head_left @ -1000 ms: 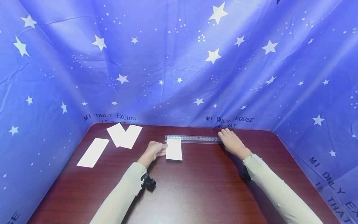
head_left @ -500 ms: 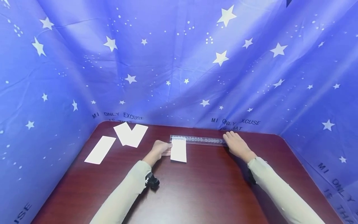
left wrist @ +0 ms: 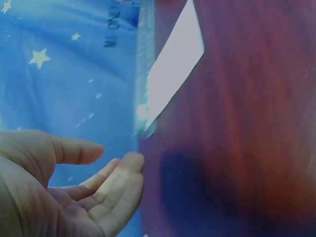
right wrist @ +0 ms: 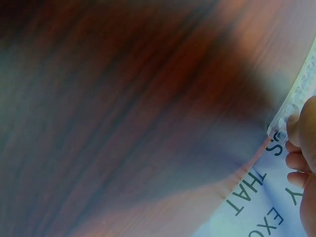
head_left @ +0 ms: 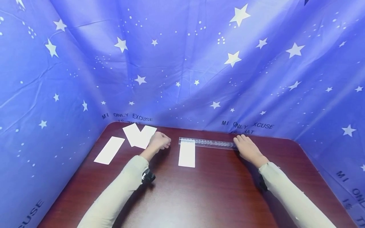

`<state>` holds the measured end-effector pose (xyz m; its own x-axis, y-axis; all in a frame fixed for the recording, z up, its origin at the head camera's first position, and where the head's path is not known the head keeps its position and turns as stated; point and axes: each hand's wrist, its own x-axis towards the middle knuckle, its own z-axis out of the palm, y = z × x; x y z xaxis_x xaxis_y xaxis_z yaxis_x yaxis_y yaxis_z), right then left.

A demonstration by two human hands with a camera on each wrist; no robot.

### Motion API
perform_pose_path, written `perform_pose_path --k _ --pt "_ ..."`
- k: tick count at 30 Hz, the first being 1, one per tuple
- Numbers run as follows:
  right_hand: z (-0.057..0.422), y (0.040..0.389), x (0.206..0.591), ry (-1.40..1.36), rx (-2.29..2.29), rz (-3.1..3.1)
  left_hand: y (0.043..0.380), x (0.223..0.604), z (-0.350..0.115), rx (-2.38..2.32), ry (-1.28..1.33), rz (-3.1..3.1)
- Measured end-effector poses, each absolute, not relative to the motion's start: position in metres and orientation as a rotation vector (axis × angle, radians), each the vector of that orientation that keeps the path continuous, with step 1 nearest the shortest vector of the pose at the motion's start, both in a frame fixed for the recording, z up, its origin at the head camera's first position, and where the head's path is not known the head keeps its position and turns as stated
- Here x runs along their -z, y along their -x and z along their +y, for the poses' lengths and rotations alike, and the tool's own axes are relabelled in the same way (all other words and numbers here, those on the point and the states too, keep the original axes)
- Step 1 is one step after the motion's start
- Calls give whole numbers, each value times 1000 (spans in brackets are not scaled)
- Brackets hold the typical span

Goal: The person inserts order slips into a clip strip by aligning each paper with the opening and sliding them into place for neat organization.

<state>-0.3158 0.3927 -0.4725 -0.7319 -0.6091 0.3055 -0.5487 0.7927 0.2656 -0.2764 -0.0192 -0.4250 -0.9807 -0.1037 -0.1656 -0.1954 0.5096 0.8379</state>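
On the reddish-brown tabletop [head_left: 216, 196] lies the clear ruler [head_left: 209, 143], its left end overlapping a white card's [head_left: 187, 155] top. Your right hand [head_left: 248, 148] pinches the ruler's right end; your left hand [head_left: 158, 141] has left the card, moving leftward, empty, thumb and fingers parted, which only the left wrist view shows clearly.

The left grip [head_left: 159, 141] has moved off the card [head_left: 187, 155] at the ruler [head_left: 212, 143] toward the paired cards [head_left: 141, 139].
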Motion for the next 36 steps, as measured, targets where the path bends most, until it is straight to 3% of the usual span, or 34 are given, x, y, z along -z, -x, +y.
perform_pose_path --k 8,18,36 --pt "393 315 470 -880 235 -2616 284 401 -64 -870 285 3209" --pt "394 316 471 -868 222 -2626 293 426 -96 -149 98 3505" --pt "389 318 472 -852 211 -2626 299 468 -101 -139 389 3196"
